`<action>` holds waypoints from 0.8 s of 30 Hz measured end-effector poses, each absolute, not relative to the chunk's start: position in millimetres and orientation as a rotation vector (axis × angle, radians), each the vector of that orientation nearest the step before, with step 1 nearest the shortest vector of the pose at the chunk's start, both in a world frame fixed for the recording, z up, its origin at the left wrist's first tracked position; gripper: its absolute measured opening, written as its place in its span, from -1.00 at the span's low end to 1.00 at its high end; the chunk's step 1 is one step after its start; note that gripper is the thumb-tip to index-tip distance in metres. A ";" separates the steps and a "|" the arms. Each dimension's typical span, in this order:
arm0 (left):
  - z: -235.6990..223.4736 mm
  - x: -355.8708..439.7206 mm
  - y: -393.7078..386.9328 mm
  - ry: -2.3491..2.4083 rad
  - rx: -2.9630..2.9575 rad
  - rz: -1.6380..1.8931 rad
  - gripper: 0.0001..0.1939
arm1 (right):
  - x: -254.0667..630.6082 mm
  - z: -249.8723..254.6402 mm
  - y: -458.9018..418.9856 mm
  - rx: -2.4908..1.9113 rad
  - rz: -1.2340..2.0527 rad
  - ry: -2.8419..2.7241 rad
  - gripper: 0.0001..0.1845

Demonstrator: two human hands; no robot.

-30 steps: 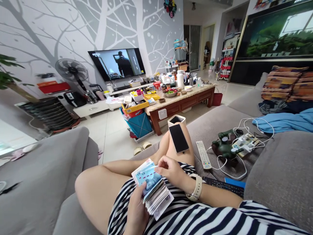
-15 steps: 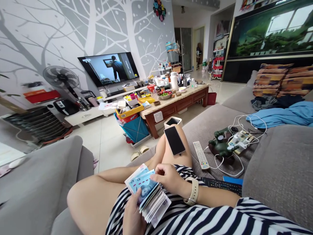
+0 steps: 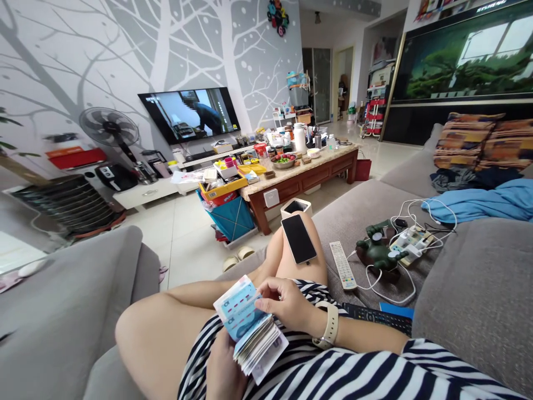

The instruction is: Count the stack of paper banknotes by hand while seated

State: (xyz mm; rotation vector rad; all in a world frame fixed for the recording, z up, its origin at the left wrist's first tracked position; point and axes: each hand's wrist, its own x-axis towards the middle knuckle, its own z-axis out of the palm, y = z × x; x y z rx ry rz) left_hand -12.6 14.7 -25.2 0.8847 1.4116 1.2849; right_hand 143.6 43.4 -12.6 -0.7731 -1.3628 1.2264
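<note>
A folded stack of banknotes (image 3: 259,349) is gripped in my left hand (image 3: 225,366), just above my lap. Blue notes (image 3: 239,305) fan up from the fold, and paler edges with a purplish note show at the lower end. The thumb of my left hand is largely hidden behind the blue notes. My right hand (image 3: 287,303), with a cream watch (image 3: 328,326) on its wrist, pinches the right edge of a blue note between thumb and forefinger. A smartphone (image 3: 298,239) lies face up on my thigh, beyond the right hand.
On the sofa to the right are a white remote (image 3: 343,265), a black remote (image 3: 377,318), a dark green figure (image 3: 377,253) and a power strip (image 3: 410,244) with white cables. Ahead stands a crowded coffee table (image 3: 300,180), with a blue bin (image 3: 231,219) at its near end.
A blue note has been flipped up toward the left, over the others. My left thumb has slipped behind the notes, while my right fingers stay at their edge. The view has shifted slightly.
</note>
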 end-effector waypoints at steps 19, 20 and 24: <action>-12.2 1.5 11.5 1.054 0.544 1.335 -0.80 | 138.6 -22.9 45.3 -0.839 1.284 -1.259 -0.68; -12.3 1.3 11.3 1.046 0.539 1.339 -0.79 | 138.4 -24.0 45.3 -0.842 1.281 -1.258 -0.68; -12.1 0.1 9.8 1.003 0.531 1.356 -0.81 | 138.4 -25.2 43.7 -0.821 1.265 -1.271 -0.70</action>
